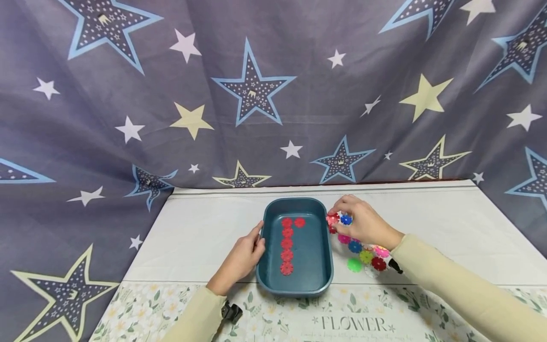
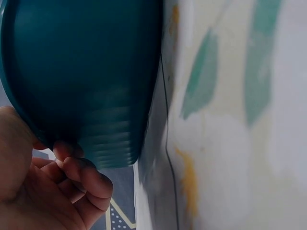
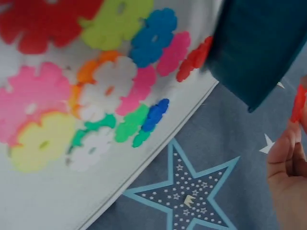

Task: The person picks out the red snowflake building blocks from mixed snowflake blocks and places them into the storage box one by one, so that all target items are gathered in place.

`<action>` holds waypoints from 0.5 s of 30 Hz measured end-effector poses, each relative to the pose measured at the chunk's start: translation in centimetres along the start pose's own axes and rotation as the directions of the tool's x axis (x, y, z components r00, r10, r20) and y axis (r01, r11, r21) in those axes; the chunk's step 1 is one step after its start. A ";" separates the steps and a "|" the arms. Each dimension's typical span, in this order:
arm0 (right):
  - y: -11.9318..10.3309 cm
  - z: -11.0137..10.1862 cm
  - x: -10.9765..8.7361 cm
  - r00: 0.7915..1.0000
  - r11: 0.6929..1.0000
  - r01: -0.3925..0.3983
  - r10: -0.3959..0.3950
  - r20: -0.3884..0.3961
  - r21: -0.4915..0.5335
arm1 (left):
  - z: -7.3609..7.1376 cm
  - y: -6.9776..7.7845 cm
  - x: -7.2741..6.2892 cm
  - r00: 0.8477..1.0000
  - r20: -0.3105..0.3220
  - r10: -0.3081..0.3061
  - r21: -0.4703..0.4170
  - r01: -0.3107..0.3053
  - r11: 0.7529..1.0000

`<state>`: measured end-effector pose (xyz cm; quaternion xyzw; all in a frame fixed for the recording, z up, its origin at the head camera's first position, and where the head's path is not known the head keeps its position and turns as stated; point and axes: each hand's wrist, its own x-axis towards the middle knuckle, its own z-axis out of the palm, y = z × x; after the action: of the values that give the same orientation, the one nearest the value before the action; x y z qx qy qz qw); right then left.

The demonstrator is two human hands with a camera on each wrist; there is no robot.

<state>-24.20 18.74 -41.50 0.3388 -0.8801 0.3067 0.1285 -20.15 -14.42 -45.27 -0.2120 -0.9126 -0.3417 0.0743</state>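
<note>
A dark teal plastic tray [image 1: 309, 266] stands on the table. Several red flower-shaped plastic discs [image 1: 287, 243] lie in it, most in a column down its left half, with another disc [image 1: 299, 222] beside the top one. At the tray's left rim, my left hand [image 1: 239, 256] holds the edge between thumb and curled fingers; the left wrist view shows the hand [image 2: 62, 187] close up. My right hand [image 1: 363, 221] is just outside the right rim, pinching a red flower-shaped disc [image 3: 298, 103] between thumb and fingertips.
Loose flower discs in several colours lie right of the tray, under and around my right hand, among them a green disc [image 1: 354, 265] and a blue disc [image 1: 354, 246]. A star-patterned curtain [image 1: 265, 142] hangs behind the white, flower-printed tablecloth [image 1: 205, 218].
</note>
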 end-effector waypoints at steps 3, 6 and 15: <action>-0.5 -0.1 0.4 1.000 1.000 0.029 -0.029 0.002 -0.002 | 0.0 0.1 0.0 1.000 0.003 0.000 -0.001 0.000 1.000; -1.0 0.5 0.9 0.997 0.997 0.072 -0.072 0.013 -0.001 | 0.0 0.1 0.0 1.000 -0.001 0.003 0.004 -0.003 1.000; -2.6 3.3 2.4 0.983 0.992 0.126 -0.124 0.133 -0.011 | 0.0 0.2 0.0 1.000 -0.009 0.009 0.019 -0.009 1.000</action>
<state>-24.29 13.92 -41.89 0.4115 -0.8666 0.2666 0.0923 -20.10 -14.25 -45.18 -0.2136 -0.9145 -0.3338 0.0819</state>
